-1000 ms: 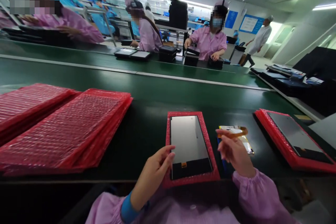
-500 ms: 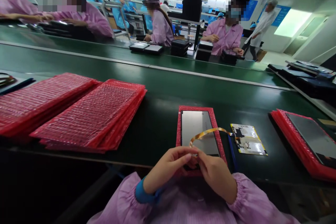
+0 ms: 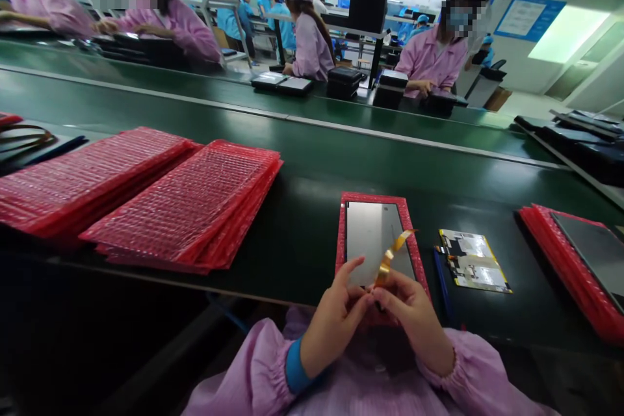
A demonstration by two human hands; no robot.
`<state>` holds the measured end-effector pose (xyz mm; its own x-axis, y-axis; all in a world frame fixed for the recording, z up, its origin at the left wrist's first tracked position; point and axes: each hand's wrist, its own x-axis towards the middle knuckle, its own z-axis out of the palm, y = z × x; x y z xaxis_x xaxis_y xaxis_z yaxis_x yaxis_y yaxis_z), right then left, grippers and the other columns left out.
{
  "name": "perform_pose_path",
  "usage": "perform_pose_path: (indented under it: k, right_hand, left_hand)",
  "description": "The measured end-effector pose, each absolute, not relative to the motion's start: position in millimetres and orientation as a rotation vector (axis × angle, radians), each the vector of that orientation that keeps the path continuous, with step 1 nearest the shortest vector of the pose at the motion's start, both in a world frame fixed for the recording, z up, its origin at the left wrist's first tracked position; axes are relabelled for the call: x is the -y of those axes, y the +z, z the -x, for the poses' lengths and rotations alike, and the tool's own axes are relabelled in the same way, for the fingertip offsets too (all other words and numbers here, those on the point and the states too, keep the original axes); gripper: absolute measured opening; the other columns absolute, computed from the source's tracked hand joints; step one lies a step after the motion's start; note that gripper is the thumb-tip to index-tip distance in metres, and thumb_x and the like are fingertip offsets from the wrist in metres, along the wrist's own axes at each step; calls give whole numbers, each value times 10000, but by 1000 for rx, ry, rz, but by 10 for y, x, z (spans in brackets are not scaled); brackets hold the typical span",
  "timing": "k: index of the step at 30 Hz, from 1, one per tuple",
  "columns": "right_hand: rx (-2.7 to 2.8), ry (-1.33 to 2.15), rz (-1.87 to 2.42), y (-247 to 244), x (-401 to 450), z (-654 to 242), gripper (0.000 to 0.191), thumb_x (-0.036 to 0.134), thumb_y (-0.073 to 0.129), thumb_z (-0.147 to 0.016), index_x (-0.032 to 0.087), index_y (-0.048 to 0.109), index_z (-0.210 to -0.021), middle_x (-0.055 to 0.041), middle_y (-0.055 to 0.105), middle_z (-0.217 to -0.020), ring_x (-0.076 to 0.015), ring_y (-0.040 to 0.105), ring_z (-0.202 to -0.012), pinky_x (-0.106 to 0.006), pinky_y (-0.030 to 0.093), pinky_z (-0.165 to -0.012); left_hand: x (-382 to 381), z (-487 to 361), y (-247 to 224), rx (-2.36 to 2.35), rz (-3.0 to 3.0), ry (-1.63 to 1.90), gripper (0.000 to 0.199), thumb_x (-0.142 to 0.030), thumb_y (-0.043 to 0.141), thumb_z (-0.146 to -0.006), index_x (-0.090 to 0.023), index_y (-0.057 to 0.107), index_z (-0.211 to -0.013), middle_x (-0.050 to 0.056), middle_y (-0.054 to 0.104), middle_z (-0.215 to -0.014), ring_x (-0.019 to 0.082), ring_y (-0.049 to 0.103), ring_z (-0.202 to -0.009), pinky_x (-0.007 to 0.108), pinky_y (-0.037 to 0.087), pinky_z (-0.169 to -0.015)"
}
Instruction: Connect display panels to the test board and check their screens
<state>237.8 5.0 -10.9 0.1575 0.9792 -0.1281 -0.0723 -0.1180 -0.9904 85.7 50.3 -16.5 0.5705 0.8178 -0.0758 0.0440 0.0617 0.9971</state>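
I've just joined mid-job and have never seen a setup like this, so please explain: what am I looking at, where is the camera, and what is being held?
There's no machine here. You see a person's own bare hands, from a camera worn on the head, looking forward and down.

The right hand holds a thin orange ribbon. The left hand meets it there; whether it grips the ribbon too is hard to see.

Below them, a flat grey panel lies on red bubble wrap on a dark green table. To the right are a blue stick, a flat silvery piece with yellow edges and another panel. Stacks of red wrap lie to the left.
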Motion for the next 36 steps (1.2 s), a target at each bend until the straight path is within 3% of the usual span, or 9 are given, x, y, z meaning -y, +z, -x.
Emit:
perform_pose_path:
  k: [2, 4, 7, 14, 19, 24, 30, 36]
  right_hand:
    - [1007, 1093, 1376, -125, -99, -2464, 347, 531, 712, -791, 197, 627, -754, 18, 594, -649, -126, 504, -503, -238, 455, -473]
    - [1041, 996, 1424, -166, -172, -2558, 301, 493, 700, -805, 194, 677, -825, 8, 624, -674, -123, 484, -482, -240, 425, -452]
    - [1126, 939, 1452, -245, -272, -2647, 267, 457, 679, -802, 200, 719, -859, -18, 660, -741, -159, 531, -524, -274, 448, -473]
    - [1371, 879, 1430, -326, -309, -2639, 201, 370, 612, -852, 214, 710, -772, -49, 654, -838, -256, 599, -838, -371, 477, -757]
    - [1465, 866, 1419, -319, -295, -2631, 240, 343, 579, -890, 223, 614, -685, -33, 629, -810, -241, 593, -820, -350, 470, -738]
    - [1461, 867, 1458, -370, -277, -2636, 149, 341, 573, -891, 220, 589, -805, -8, 613, -758, -212, 576, -704, -316, 462, -640]
    - [1471, 917, 1486, -368, -271, -2627, 101, 307, 593, -868, 216, 588, -826, 13, 600, -702, -191, 556, -630, -292, 436, -580]
    - [1499, 916, 1488, -352, -291, -2614, 74, 279, 580, -866, 217, 604, -834, 5, 625, -734, -198, 580, -663, -300, 455, -617]
  left_hand:
    - [-543, -821, -206, -905, -1733, 719, 580, -381, 624, -863, -177, 438, -1372, 57, 714, -850, 210, 670, -776, 360, 566, -732]
    - [-591, -788, -249, -962, -2067, 740, 478, -311, 733, -774, -191, 611, -1220, 119, 697, -1112, 309, 614, -1086, 499, 502, -951]
    - [-631, -772, -317, -916, -2342, 673, 403, -198, 772, -720, -227, 691, -1114, 122, 588, -1344, 370, 444, -1313, 605, 410, -1042]
    - [-654, -779, -321, -852, -2302, 585, 344, -126, 750, -731, -274, 727, -1042, 67, 614, -1325, 338, 446, -1322, 591, 411, -1046]
    - [-673, -764, -296, -862, -2236, 539, 361, -124, 765, -716, -273, 719, -1042, 68, 590, -1352, 339, 419, -1342, 599, 374, -1070]
    - [-659, -769, -316, -866, -2142, 582, 284, -100, 753, -707, -236, 683, -947, 71, 597, -1337, 320, 423, -1341, 590, 360, -1082]
    - [-615, -745, -369, -912, -2104, 656, 226, -101, 740, -705, -200, 554, -787, 105, 573, -1356, 310, 435, -1333, 560, 403, -1072]
    - [-571, -698, -467, -846, -2326, 799, 126, -173, 704, -787, -197, 583, -816, 110, 606, -1314, 303, 487, -1291, 501, 467, -1026]
